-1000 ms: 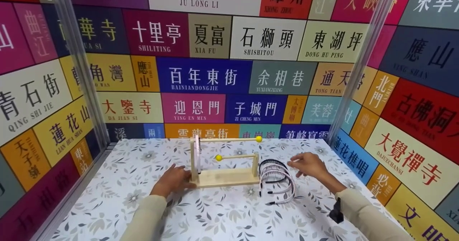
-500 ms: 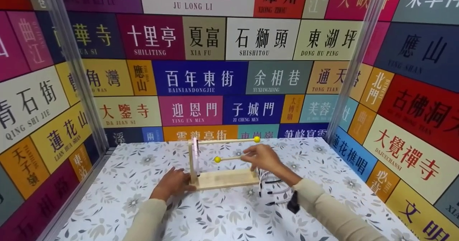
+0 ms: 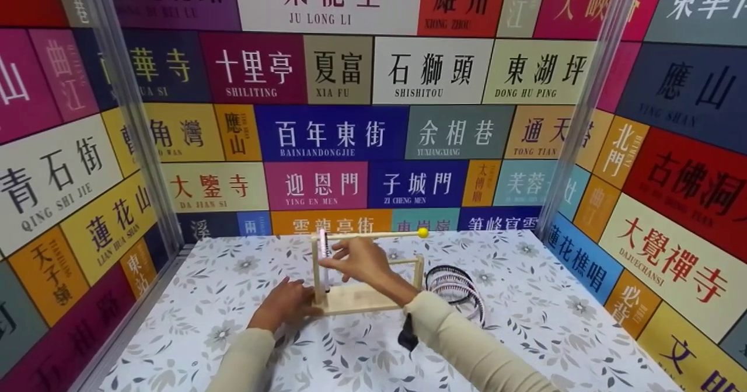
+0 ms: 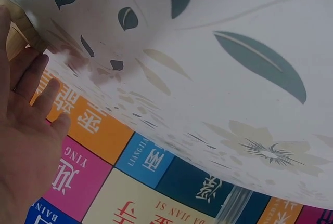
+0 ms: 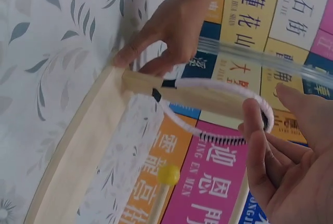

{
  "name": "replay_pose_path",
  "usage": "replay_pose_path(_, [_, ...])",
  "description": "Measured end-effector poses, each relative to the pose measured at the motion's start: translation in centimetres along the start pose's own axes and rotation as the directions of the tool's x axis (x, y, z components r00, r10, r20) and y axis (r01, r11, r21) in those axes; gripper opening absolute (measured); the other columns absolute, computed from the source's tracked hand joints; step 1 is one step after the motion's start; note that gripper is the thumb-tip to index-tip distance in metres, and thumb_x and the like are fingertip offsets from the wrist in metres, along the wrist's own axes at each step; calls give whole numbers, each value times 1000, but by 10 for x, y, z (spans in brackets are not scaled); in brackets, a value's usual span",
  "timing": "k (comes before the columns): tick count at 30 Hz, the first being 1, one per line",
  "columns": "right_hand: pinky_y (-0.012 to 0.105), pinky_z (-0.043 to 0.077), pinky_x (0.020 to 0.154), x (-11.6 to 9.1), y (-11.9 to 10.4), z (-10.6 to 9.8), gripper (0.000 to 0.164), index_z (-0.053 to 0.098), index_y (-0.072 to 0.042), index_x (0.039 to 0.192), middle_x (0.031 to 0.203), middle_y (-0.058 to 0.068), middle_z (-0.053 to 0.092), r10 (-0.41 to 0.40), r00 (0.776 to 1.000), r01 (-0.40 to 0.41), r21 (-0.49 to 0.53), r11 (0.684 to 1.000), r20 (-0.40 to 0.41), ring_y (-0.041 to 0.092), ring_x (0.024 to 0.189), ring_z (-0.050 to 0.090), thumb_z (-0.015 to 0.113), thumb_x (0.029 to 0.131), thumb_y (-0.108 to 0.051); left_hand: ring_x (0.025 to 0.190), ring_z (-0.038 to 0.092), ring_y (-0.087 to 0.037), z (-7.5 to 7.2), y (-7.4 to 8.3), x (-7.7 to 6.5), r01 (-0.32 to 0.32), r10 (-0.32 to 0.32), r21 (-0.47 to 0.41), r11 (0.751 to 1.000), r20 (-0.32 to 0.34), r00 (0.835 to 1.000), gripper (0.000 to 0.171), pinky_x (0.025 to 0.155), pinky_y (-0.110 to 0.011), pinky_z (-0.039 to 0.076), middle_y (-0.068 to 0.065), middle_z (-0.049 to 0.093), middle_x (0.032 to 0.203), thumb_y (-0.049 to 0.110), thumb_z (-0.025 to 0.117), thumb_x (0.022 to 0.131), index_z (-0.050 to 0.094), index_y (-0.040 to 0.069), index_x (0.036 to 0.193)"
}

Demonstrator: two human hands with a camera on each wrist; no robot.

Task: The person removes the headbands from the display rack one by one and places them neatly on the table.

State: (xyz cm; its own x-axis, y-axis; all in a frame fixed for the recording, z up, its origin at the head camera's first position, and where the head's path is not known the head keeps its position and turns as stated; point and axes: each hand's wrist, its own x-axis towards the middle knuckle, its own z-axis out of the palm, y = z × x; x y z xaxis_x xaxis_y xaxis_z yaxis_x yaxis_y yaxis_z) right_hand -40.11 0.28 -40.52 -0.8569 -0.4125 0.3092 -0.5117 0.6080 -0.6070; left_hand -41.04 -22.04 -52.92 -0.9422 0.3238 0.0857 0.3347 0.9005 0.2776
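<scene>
A wooden stand (image 3: 362, 300) with two rods at different heights stands on the table. From its taller rod hangs a pale pink headband (image 5: 223, 84) with dark tips and small teeth, beside the left upright. My left hand (image 3: 286, 305) grips the stand's left end, thumb at the base and fingers behind the upright. Over the stand, my right hand (image 3: 362, 261) is at the hanging headband. In the right wrist view, its thumb and index finger are apart near the headband's top; whether they touch it cannot be told. The left wrist view shows the left fingers (image 4: 39, 86) beside the wood.
Several black and pale headbands (image 3: 458, 290) lie right of the stand, partly behind my right arm. A yellow ball (image 3: 423, 233) caps the taller rod. The shorter rod's tip is hidden by my right hand. Walls with printed signs surround the floral-covered table (image 3: 192, 328).
My right hand has moved left from beside the loose headbands, over the shorter rod, to the hanging headband. My left hand has stayed at the stand's left end.
</scene>
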Motion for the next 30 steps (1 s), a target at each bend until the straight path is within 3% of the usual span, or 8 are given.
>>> replay_pose_path(5, [26,59,66,3,-4,15,52,78,-17,121,89,-6,80,-70,993,53,-163,985,-99,-7,46,58,80,85,-56,105,68,-27,1,3,-1,-27,28,19,999,-21,999,40,110,-54,45,-5,76,113,38,81,90,77,18,125])
replay_pose_path(8, [25,58,67,3,-2,19,54,78,-18,121,86,-8,79,-75,989,48,-204,978,-126,-8,45,57,79,85,-59,105,67,-27,1,6,-2,-28,28,14,1000,-15,1000,40,112,-56,43,-5,76,114,37,81,90,77,18,125])
replay_pose_path(12, [23,55,58,4,0,21,49,79,-18,119,83,-8,79,-74,988,49,-176,983,-133,-5,43,57,80,86,-55,110,65,-27,1,6,-3,-1,1,-9,1000,5,1000,41,121,-59,32,-3,75,116,37,81,90,76,20,127])
replay_pose_path(18, [25,51,52,5,1,21,27,82,-21,111,76,-9,78,-90,987,71,-144,987,-129,-4,40,56,80,90,-39,111,65,-31,2,6,-3,-55,56,35,998,-15,998,38,123,-61,27,-1,76,105,37,81,90,78,15,122])
replay_pose_path(26, [25,50,47,4,3,11,28,79,-16,115,78,-4,79,-59,995,53,-76,996,-81,10,44,66,77,94,-34,113,66,-31,2,3,0,-12,12,41,999,2,1000,38,124,-58,26,-1,76,105,40,81,90,78,16,119])
replay_pose_path(30, [25,48,45,3,3,4,27,77,-16,115,79,-3,79,-65,995,60,-59,996,-77,11,44,66,76,96,-35,113,65,-30,-1,1,0,7,-7,43,999,14,1000,40,124,-60,26,-2,76,111,40,81,89,78,16,121])
